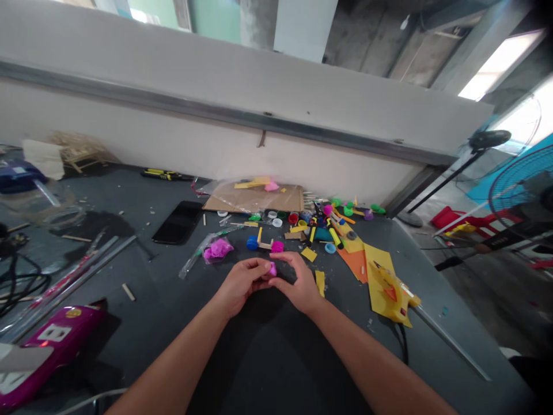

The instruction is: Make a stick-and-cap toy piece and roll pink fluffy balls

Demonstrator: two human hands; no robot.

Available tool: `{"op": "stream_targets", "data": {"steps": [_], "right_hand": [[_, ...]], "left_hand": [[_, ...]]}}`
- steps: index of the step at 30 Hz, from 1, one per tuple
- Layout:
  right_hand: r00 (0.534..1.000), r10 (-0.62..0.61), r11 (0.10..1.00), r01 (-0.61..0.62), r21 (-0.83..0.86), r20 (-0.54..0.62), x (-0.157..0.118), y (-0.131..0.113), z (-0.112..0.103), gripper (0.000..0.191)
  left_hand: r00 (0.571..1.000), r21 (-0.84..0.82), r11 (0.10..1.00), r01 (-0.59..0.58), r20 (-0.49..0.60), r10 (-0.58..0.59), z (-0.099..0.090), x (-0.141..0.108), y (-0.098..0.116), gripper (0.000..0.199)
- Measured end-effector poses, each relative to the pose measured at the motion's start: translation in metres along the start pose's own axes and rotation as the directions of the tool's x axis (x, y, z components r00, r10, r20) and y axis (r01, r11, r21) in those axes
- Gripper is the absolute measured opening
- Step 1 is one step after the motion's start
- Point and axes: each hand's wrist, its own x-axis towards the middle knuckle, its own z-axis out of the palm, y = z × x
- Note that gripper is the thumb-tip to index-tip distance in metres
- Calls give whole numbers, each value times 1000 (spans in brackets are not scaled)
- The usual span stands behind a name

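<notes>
Forearms [173, 363] angle in, left hand [239, 285] and right hand [298, 282] clamping pink clay [273, 268] (fingertips together).

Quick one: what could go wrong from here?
The left hand and right hand pinch pink clay just behind the cap-and-stick model; a slip could knock it. The glue gun lies close by, its cord beside the right forearm, so it might snag and drag the gun.

Head camera looks forward and down at the hands [239, 285].
</notes>
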Motion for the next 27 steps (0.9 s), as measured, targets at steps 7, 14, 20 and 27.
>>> {"op": "stream_targets", "data": {"steps": [7,14,20,27], "right_hand": [[999,-18,999,16,-43,-48,2,2,-2,4],[999,-19,996,14,-86,-47,0,2,-1,32],[996,-87,989,86,-122,1,3,2,-2,13],[994,-105,966,106,-235,16,1,7,1,6]], "left_hand": [[997,162,986,44,61,-55,3,-1,-4,31],[1000,233,972,-11,16,7,4,1,-6,32],[1000,218,976,-2,18,-2,4,2,-7,38],[986,500,850,-164,57,156,4,4,-11,31]]}}
